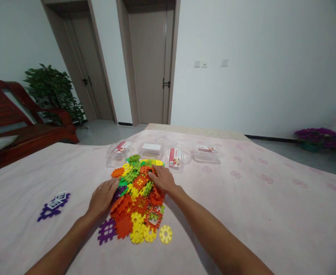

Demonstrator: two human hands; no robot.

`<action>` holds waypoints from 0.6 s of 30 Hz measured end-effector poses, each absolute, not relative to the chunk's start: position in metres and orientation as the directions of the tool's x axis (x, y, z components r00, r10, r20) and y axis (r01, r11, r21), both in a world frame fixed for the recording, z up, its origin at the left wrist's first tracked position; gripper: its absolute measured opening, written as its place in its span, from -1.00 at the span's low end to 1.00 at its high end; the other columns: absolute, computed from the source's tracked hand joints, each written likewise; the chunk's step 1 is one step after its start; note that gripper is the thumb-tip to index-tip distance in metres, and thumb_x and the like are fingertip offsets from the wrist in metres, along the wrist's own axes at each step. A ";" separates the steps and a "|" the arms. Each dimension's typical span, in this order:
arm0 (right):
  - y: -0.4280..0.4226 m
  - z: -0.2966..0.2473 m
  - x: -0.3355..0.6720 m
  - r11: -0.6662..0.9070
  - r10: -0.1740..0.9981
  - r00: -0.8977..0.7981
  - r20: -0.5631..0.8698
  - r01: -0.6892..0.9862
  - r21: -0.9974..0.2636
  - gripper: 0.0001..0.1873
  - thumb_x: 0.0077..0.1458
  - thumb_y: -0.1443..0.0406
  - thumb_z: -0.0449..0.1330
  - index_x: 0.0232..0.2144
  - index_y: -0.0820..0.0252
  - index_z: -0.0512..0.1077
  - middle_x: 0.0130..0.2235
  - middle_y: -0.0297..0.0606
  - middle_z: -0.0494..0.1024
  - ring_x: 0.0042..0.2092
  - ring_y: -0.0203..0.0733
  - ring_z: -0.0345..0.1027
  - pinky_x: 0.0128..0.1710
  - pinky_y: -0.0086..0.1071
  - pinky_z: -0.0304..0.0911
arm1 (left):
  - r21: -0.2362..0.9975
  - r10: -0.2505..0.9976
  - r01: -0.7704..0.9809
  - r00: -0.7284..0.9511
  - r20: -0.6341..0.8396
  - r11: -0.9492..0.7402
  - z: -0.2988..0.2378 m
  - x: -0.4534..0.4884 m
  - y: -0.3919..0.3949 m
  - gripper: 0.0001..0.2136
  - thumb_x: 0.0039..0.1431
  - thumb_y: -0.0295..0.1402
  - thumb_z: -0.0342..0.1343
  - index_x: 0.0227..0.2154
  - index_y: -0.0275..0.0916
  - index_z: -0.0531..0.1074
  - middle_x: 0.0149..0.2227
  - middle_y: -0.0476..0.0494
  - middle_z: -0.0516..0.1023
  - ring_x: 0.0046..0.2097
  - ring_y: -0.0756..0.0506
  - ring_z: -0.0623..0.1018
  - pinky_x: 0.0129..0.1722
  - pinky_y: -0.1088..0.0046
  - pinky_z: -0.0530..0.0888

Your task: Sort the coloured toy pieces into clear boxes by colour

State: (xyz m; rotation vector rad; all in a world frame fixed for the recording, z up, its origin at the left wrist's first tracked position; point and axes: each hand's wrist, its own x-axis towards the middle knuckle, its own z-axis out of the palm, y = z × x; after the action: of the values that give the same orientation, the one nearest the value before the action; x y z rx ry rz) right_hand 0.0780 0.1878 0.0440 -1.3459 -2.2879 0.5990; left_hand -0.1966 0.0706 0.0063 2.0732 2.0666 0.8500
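A heap of plastic interlocking building pieces (124, 226) in orange, yellow, green and purple lies in front of me. My left hand (103, 194) rests against the left side of the heap, its fingers stretched out and close together. On the upper right of the heap lies my right hand (163, 178), fingers extended and thumb apart, touching orange pieces; its fingertips are partly hidden. A purple window-shaped piece (102, 235) and a yellow flower-like disc (161, 234) lie at the near edge.
Clear plastic boxes (120, 149) with labels stand in a row behind the heap. Purple pieces (45, 214) with white window frames (61, 196) lie apart on the left. A pink floral cloth (236, 214) covers the table. Beyond are a wooden bench (53, 131) and doors (147, 65).
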 end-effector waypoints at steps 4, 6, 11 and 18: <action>0.171 0.043 0.085 0.542 0.769 -0.603 0.214 0.437 -0.718 -0.43 0.28 -0.04 0.03 0.21 0.07 0.35 0.18 -0.15 0.46 0.16 -0.01 0.31 0.16 -0.15 0.18 | 0.678 0.903 0.733 -0.254 0.347 -0.055 0.033 -0.180 0.084 -0.51 0.35 -0.09 -0.29 -0.12 -0.21 0.52 0.00 -0.22 0.58 0.08 -0.20 0.51 0.18 0.23 0.35; 0.171 0.040 0.091 0.558 0.773 -0.565 0.290 0.386 -0.735 -0.54 0.31 0.05 0.02 0.10 0.10 0.45 0.10 -0.17 0.52 0.11 -0.08 0.35 0.15 -0.20 0.18 | 0.684 0.892 0.727 -0.273 0.361 -0.054 0.049 -0.174 0.104 -0.52 0.34 -0.05 -0.25 -0.14 -0.23 0.51 0.00 -0.21 0.57 0.08 -0.20 0.50 0.17 0.24 0.35; 0.196 0.034 0.090 0.495 0.868 -0.380 0.320 0.608 -0.620 -0.58 0.32 0.18 0.01 0.13 0.20 0.39 0.17 -0.05 0.43 0.21 -0.04 0.23 0.25 -0.14 0.06 | 0.506 0.971 0.852 0.011 0.238 -0.134 0.064 -0.148 0.180 -0.52 0.26 -0.10 -0.17 0.03 -0.24 0.47 0.18 -0.24 0.47 0.21 -0.20 0.39 0.25 0.27 0.24; 0.234 0.045 0.061 0.384 0.923 -0.363 0.129 0.835 -0.394 -0.50 0.32 0.10 0.00 0.12 0.35 0.36 0.11 0.18 0.43 0.16 0.15 0.25 0.14 -0.03 0.11 | 0.419 0.975 0.892 -0.214 0.059 0.170 0.038 -0.123 0.240 -0.45 0.09 -0.01 0.04 0.02 -0.32 0.46 0.24 -0.60 0.31 0.25 -0.58 0.27 0.09 -0.22 0.23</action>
State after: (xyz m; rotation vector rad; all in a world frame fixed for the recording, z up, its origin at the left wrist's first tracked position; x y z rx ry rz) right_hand 0.0610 0.2344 0.0448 -1.5353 -2.3206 0.3752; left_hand -0.1235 0.2395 0.0384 1.8111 2.2213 0.5445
